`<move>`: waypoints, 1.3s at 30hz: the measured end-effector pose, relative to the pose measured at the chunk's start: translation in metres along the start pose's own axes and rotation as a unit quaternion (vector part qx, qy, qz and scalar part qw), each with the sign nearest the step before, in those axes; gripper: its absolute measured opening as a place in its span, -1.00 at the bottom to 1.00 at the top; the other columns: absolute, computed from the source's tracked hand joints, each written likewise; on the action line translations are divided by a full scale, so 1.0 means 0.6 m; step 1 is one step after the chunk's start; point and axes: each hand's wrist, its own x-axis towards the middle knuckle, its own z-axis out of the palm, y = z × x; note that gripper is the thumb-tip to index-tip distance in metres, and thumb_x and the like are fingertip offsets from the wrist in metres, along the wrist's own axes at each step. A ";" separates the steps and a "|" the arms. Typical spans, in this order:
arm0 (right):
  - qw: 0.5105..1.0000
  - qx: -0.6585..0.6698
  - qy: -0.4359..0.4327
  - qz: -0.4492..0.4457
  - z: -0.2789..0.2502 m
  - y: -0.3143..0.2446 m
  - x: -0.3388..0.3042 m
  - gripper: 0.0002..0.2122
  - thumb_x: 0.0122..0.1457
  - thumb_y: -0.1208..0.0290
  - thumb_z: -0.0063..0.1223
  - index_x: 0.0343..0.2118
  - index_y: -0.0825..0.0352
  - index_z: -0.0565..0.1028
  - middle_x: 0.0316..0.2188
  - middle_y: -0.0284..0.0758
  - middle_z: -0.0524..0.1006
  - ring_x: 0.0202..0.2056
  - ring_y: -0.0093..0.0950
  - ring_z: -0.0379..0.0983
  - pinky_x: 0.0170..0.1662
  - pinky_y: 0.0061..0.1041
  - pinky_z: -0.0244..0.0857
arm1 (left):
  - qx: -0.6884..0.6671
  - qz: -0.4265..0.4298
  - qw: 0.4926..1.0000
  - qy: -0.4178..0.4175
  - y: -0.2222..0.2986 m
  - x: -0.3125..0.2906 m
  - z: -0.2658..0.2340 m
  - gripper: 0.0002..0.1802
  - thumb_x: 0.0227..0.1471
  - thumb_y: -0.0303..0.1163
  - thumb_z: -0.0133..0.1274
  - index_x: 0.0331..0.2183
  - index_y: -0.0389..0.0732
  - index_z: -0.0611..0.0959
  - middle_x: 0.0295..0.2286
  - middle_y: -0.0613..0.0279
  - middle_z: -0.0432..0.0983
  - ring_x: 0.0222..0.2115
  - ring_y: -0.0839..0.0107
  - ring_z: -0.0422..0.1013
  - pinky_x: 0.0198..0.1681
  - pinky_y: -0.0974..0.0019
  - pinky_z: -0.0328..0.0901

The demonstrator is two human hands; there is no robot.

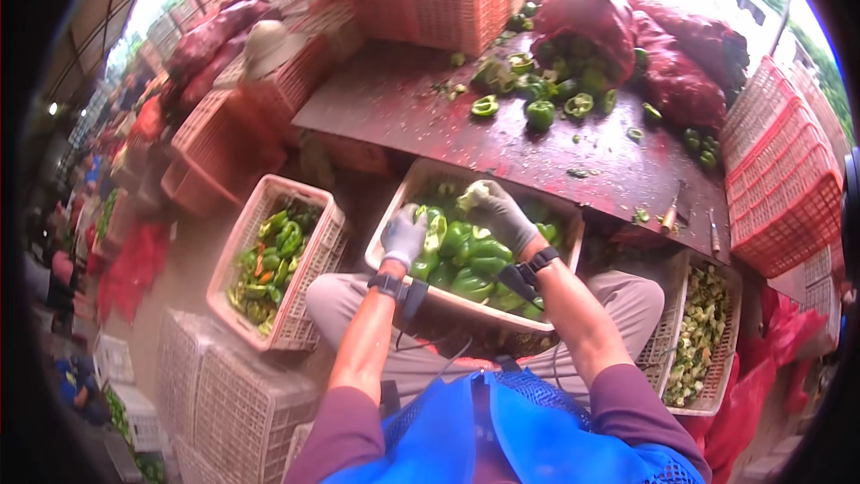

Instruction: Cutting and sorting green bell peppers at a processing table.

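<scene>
My left hand (405,235), in a grey glove, is closed on a cut green bell pepper (434,229) whose pale inside shows. A pale green pepper core (473,194) is pinched in the fingers of my right hand (505,216), gloved as well. Both hands are over a pale plastic crate (506,315) between my knees. Green bell peppers (488,257) fill this crate, several of them right beneath my hands. Dark straps with small boxes sit on both wrists.
Beyond the crate stands a dark table (385,94) with loose peppers (540,115), red mesh sacks (591,22) and a wooden-handled knife (670,215). At left is a crate of mixed peppers (278,251); at right, a crate of pepper cores (696,336). Stacked red crates (779,161) flank the table.
</scene>
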 end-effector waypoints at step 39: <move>0.708 -0.591 0.286 -0.259 -0.174 -0.111 -0.193 -0.59 0.12 0.47 0.16 0.06 0.23 0.39 -0.16 -0.07 0.56 -0.13 -0.05 0.53 -0.07 -0.16 0.41 | -0.294 -0.077 0.941 -0.151 0.067 -0.041 0.168 -0.75 0.23 -0.15 0.12 -0.27 -0.14 0.63 -0.45 0.23 0.62 -0.44 0.24 0.57 -0.39 0.22 0.42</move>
